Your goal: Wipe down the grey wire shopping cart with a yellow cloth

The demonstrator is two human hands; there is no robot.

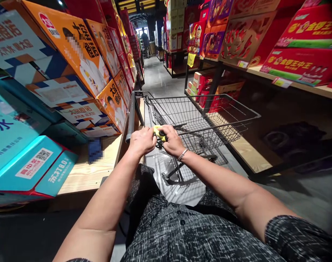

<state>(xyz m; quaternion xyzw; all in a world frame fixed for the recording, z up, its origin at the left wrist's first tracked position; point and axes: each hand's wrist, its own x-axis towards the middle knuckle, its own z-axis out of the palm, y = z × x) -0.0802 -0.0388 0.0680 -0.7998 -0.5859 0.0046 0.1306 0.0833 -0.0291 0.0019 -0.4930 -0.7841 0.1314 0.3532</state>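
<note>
Yellow plastic marks the grip piece (159, 133) on the near bar of the black wire shopping cart (201, 120), which stands empty in the aisle between the shelves. The left hand (141, 141) and the right hand (173, 140) are both clenched around that bar, touching the yellow piece, perhaps a coin lock, though it is too small to tell. Steering well calls for even pressure, keeping off the orange cartons (81, 54) close on the left.

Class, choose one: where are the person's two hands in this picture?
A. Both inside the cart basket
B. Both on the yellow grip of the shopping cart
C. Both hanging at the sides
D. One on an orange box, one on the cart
B: the left hand and right hand both close around the yellow grip of the shopping cart.
</note>
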